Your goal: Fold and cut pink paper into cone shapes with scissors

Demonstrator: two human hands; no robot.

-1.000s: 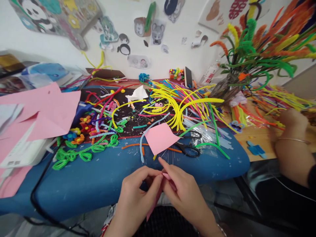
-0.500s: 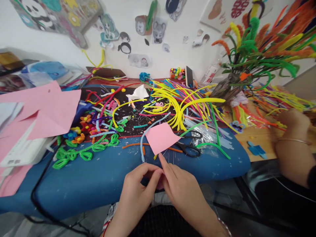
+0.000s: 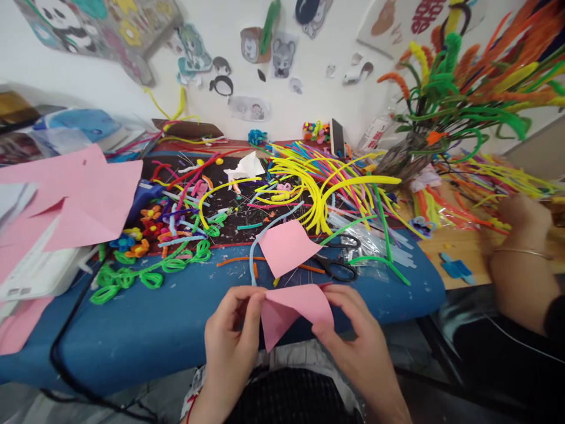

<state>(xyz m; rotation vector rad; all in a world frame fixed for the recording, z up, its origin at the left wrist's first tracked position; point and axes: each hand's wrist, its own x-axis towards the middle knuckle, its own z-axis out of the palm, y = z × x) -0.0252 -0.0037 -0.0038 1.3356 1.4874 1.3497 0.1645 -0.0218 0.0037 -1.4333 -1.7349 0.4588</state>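
Note:
Between my two hands, just over the table's near edge, is a curved piece of pink paper. My left hand pinches its left corner between thumb and fingers. On the paper's right side, my right hand grips it with the thumb in front and fingers behind. A second pink paper square lies on the table just beyond my hands. Black-handled scissors lie to its right, blades partly covered by the square. A light blue pipe cleaner curves along its left side.
Yellow pipe cleaners lie across the middle. Green pipe-cleaner loops and large pink sheets are on the left. A vase of pipe-cleaner stems stands at the back right. Another person's arm reaches in from the right.
My hands have moved apart. The pink paper, mostly hidden between them before, now shows spread and curved between my fingers.

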